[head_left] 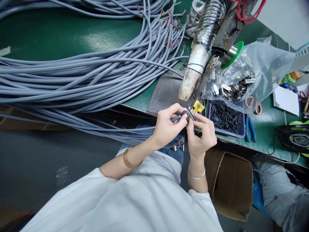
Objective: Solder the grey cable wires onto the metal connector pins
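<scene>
My left hand (167,125) pinches the end of a grey cable (175,118), where short red and blue wires poke out of the sheath. Close against those wires is a small metal multi-pin connector (190,112), gripped by the fingertips of my right hand (202,132). Whether the wires touch its pins is too small to tell. Just beyond the fingers are a yellow piece (198,106) and the tip of a soldering iron fixture (205,77). Several finished-looking connectors (178,145) hang on cables at my lap.
A thick bundle of grey cables (108,74) covers the green bench. A foil-wrapped duct (195,64) and solder spool (233,54) stand ahead. Right of them are a bag of connectors (238,87), a bin of black sleeves (225,116), blue-handled pliers (250,129) and a cardboard box (233,183) below.
</scene>
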`<action>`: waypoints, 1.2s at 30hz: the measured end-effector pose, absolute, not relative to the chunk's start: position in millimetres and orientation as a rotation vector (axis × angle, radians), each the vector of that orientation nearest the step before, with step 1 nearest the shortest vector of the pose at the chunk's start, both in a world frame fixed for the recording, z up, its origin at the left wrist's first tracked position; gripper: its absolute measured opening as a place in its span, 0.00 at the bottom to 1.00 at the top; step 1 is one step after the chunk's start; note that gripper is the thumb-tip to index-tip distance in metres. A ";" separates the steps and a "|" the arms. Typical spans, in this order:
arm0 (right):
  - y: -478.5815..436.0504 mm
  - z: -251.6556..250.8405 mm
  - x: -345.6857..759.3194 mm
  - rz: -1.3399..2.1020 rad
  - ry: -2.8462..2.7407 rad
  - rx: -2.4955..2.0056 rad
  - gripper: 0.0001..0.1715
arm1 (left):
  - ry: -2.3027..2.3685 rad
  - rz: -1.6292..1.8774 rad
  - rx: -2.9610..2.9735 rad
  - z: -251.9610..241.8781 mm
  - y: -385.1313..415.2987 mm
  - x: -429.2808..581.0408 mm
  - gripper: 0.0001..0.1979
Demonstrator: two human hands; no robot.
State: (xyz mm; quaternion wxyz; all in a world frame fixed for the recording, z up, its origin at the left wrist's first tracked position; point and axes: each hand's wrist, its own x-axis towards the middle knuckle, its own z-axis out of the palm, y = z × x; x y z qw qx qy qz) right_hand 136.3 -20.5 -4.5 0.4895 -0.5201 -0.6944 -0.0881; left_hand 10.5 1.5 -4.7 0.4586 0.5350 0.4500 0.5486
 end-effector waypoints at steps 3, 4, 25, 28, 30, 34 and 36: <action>-22.6 -2.8 136.8 -0.221 -1.648 -1.245 0.07 | 1.096 1.321 1.309 -1.7 0.6 7.9 0.02; -24.1 -1.5 137.3 -0.194 -1.622 -1.254 0.07 | 1.079 1.309 1.289 -0.5 0.8 6.2 0.01; -46.5 18.6 141.1 0.026 -1.822 -1.435 0.17 | 0.808 1.084 0.992 8.0 -3.9 -12.3 0.09; -44.5 13.6 141.4 0.070 -1.803 -1.446 0.16 | 0.802 1.093 0.985 7.1 -4.1 -12.4 0.09; -45.2 12.6 142.1 0.106 -1.774 -1.466 0.15 | 0.797 1.086 0.989 6.2 -4.2 -12.3 0.09; -47.6 13.4 142.5 0.122 -1.736 -1.484 0.18 | 0.795 1.082 0.998 4.7 -4.9 -11.5 0.08; -48.2 13.8 141.6 0.117 -1.743 -1.473 0.18 | 0.803 1.084 1.009 4.2 -5.6 -10.9 0.09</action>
